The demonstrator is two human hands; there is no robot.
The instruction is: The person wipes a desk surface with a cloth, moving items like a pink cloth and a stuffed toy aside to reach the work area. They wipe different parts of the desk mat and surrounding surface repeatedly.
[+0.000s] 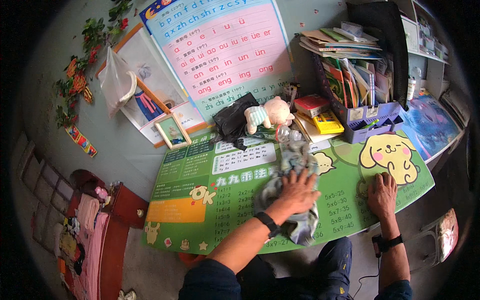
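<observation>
My left hand (300, 195) lies with spread fingers on a crumpled grey patterned cloth (287, 165), holding it down against the tabletop. Folds of the cloth run out beyond the fingertips and also below the wrist. The table has a green printed mat (258, 202) with sums, letters and cartoon figures. On its right part rests my right hand (383, 193), knuckles up and fingers bent, beside a yellow cartoon dog print (390, 157). Whatever is under the right palm is hidden. Both wrists wear dark bands.
Along the back lie a black bag (234, 116), a plush toy (268, 114), a clear plastic bottle (287, 134), a yellow box (328, 122) and a purple organizer (371, 123) full of books. A framed picture (172, 129) stands back left. A stool (444, 236) is at right.
</observation>
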